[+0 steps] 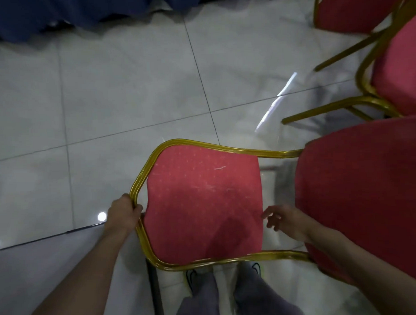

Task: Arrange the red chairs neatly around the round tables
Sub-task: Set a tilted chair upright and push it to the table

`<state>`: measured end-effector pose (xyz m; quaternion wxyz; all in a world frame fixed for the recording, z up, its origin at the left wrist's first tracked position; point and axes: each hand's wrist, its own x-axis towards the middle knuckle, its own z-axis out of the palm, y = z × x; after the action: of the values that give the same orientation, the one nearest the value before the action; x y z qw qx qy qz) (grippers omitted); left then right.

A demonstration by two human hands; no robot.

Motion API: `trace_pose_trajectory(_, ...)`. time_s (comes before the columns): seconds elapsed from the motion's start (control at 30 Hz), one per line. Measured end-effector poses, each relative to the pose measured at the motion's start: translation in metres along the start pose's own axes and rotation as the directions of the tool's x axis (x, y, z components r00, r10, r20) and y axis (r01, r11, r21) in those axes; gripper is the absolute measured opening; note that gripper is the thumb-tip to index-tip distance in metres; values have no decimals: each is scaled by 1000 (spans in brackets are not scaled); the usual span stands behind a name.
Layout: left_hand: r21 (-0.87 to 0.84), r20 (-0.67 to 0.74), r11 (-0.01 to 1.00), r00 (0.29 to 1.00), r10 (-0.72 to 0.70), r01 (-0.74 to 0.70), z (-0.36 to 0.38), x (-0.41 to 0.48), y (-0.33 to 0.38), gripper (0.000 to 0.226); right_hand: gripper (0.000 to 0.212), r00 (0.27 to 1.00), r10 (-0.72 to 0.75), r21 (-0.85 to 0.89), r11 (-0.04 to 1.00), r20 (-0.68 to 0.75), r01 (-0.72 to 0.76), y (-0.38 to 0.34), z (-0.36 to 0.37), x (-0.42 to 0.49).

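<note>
The red chair [204, 204] fills the lower middle of the view, its padded back at 6 o'clock and its seat [368, 187] running off toward 4 o'clock. The left hand [124, 213] at 7 o'clock is curled tight round the gold frame [141, 181] at the top of the back. The right hand [287, 221] at 5 o'clock hangs slack with fingers spread beside the pad's edge, holding nothing; whether it touches cannot be told. Two more red chairs [399, 68] crowd together at 2 o'clock. A blue tablecloth [55, 14] drapes along 11 to 12 o'clock above the pale tiled floor [117, 89].
</note>
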<state>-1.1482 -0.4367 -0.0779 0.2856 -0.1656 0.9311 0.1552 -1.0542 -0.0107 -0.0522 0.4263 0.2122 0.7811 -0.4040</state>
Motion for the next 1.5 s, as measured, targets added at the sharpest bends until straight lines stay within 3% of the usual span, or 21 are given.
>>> trace_pose_trajectory(0.1,-64,-8,998,1000,-14,14,-34,-25,-1,15,36,999,-33,-52,998,-2,33,-25,-2,-37)
trace_pose_trajectory(0.23,-154,-6,988,1000,14,-15,-78,-73,0,15,36,997,-71,156,985,-3,71,-61,-6,-95)
trace_pose_trajectory(0.3,-224,4,974,999,44,-42,-99,-101,8,27,31,999,-40,255,966,9,36,-79,-10,-127)
trace_pose_trajectory(0.43,-297,1,945,990,142,-135,-136,-161,26,64,30,996,-91,183,979,-18,93,-98,-12,-186)
trace_pose_trajectory(0.53,-280,-27,933,974,227,-225,-164,-206,49,82,31,998,-53,206,977,-45,61,-106,-11,-229)
trace_pose_trajectory(0.97,-384,-9,821,891,455,-423,-218,-324,162,92,19,966,-139,327,922,-218,206,-134,-10,-354)
trace_pose_trajectory(1.03,-390,-5,794,863,505,-467,-219,-339,185,94,29,953,-175,316,915,-247,250,-136,-14,-367)
trace_pose_trajectory(1.23,-382,15,733,790,613,-562,-209,-379,253,96,100,952,-227,380,878,-206,292,-138,-33,-405)
trace_pose_trajectory(1.33,-367,83,713,743,664,-597,-203,-389,282,95,126,953,-213,400,871,-214,284,-133,-40,-415)
trace_pose_trajectory(1.4,-270,99,690,693,714,-672,-201,-396,300,94,132,944,-179,388,878,-276,280,-126,-41,-418)
trace_pose_trajectory(1.5,-113,59,631,629,775,-768,-197,-406,323,96,122,917,-139,386,876,-374,290,-113,-44,-423)
